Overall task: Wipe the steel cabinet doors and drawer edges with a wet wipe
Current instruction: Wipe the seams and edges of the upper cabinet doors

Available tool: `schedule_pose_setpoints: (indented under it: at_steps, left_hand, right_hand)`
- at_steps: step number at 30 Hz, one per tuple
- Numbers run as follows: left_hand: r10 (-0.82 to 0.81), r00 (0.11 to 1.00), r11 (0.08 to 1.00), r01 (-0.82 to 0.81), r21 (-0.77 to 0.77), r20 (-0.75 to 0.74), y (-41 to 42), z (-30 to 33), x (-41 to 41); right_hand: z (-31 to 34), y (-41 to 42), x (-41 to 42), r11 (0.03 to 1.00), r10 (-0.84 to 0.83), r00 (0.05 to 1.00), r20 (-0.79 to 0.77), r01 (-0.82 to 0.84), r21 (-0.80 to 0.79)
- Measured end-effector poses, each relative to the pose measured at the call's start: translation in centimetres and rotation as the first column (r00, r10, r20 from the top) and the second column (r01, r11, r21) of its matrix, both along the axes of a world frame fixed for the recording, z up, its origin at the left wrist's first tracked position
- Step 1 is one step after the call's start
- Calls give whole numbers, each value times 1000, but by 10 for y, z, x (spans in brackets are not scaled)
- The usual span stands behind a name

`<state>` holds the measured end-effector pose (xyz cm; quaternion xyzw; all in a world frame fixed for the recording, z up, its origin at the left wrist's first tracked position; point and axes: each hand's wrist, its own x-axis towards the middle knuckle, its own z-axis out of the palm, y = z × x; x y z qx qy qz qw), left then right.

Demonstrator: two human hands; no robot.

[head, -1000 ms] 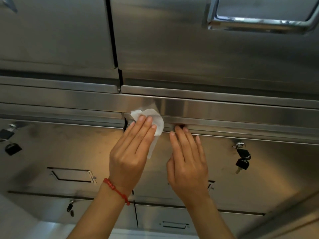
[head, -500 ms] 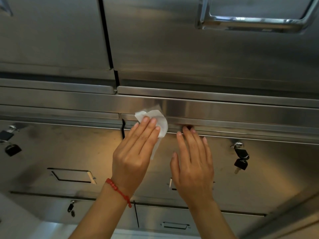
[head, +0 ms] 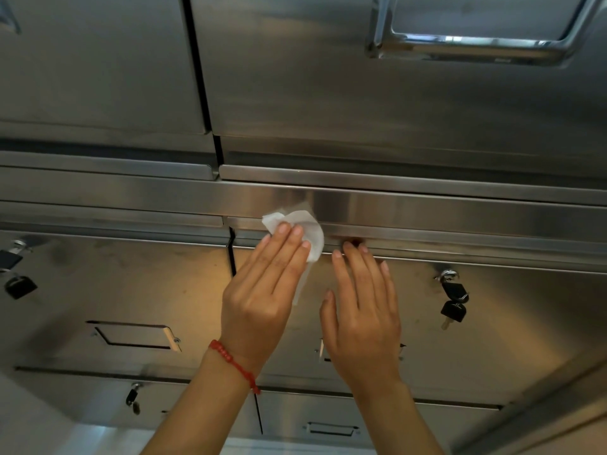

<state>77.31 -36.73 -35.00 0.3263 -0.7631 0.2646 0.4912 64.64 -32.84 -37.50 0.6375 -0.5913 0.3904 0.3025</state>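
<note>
- Across the whole view, brushed steel cabinet fronts (head: 328, 103) fill the frame; a dark vertical seam splits the upper doors, and a horizontal drawer edge (head: 427, 208) runs beneath them
- Warm light reflects off the lower door (head: 164, 284) below that edge; smudges show on its upper part
- White wet wipe (head: 305, 228), crumpled, lies against the drawer edge just right of the seam, a loose tail hanging down behind the fingers
- Left hand (head: 262, 290), fingers straight and close together, presses the wipe to the steel; a red bead bracelet (head: 235, 364) circles its wrist
- Right hand (head: 361, 307), fingers straight and slightly spread, holds nothing; its fingertips touch the lip of the edge just beside the wipe
- Black keys (head: 455, 300) hang from a lock at right, a second set (head: 18, 277) at far left, a third (head: 133, 400) lower down
- Chrome recessed handle (head: 469, 44) sits top right; flat pulls mark the lower fronts, one partly hidden by the right hand
</note>
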Motion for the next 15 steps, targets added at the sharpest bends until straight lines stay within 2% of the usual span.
schedule_pose_setpoints:
  at_steps: [5,9,15]
  left_hand:
    - [10,999,1000,-11,16,30,-1,-1,10]
    - [52,998,999,-51,16,-21,-2,-2,20]
    - [-12,1000,1000,12,4,1,1,0,-6]
  right_hand:
    - [0,2,-2,1000,5,1000,-7,-5,3]
    - [1,2,-2,1000,1,1000,-16,-1,2]
    - [2,4,-6,1000,3,999,-49,-2,15]
